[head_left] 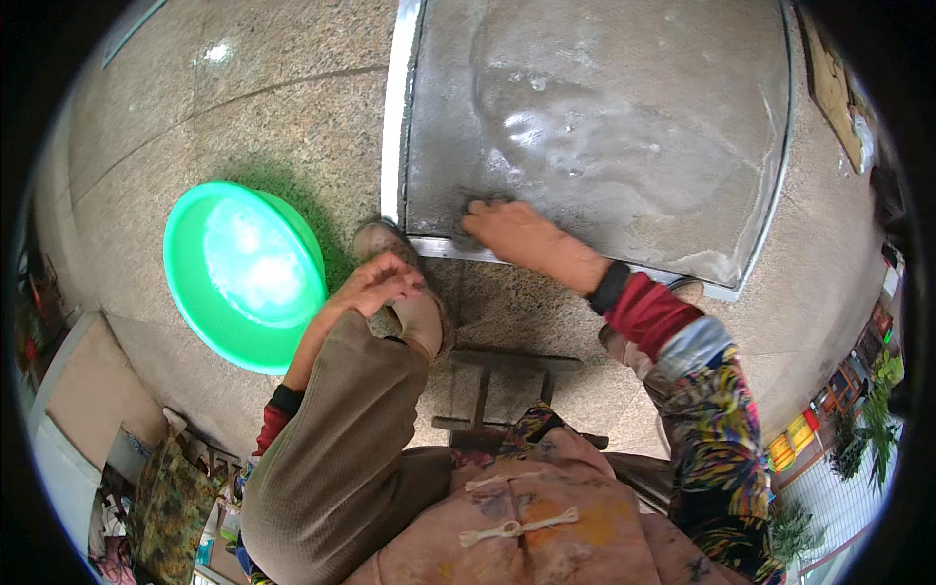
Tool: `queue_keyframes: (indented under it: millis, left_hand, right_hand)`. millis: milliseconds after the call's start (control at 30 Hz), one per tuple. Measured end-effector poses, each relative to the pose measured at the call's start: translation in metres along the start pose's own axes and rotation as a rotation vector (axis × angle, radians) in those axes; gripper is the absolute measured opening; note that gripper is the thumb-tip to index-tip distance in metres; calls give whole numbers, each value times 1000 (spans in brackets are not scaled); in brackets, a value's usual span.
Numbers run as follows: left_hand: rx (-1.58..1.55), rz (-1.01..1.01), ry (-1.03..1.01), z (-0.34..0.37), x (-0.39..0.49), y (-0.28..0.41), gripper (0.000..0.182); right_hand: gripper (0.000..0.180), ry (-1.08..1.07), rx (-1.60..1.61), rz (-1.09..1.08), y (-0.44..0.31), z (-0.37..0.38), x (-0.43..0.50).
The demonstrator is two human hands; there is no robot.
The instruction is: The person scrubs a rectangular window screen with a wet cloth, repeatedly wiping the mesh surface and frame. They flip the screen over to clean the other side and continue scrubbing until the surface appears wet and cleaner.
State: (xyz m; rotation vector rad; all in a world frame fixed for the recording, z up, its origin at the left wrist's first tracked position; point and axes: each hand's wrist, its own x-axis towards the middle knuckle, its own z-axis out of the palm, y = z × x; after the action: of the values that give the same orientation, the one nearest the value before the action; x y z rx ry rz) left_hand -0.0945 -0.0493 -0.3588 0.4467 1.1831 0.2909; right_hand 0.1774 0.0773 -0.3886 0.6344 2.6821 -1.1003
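A large wet framed mesh panel (pixel 599 146), apparently a window screen, lies before me on the floor. Its pale metal frame (pixel 395 110) runs along the left side and the near edge, and soapy water streaks the grey mesh. My right hand (pixel 515 230) is down on the mesh by the near left corner, fingers bent. A dark blur surrounds its fingertips, so whether it grips a scrubber is unclear. Past my left knee hangs my left hand (pixel 376 285), loosely curled above my shoe, with nothing visible in it. Left of it, a green plastic basin (pixel 190 300) holds foamy water.
My shoe (pixel 380 238) sits against the panel's near left corner. Under me is a low stool with dark legs (pixel 479 398). The speckled stone floor (pixel 292 44) is wet by the basin. A wooden board (pixel 830 88) lies far right, potted plants (pixel 874 409) lower right.
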Motion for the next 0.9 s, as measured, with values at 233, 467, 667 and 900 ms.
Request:
queue_keyframes:
  millis: [233, 467, 667, 900]
  left_hand:
    - [-16, 5, 5, -1, 4, -3, 10]
    - [-20, -36, 16, 0, 3, 0, 15]
    - [0, -24, 24, 3, 2, 4, 15]
    - [-24, 16, 15, 7, -1, 8, 19]
  right_hand:
    - [35, 230, 74, 434, 27, -45, -48]
    - [27, 298, 40, 245, -41, 23, 41]
    - [25, 424, -110, 338, 55, -11, -47]
    - [25, 774, 59, 568, 48, -40, -31]
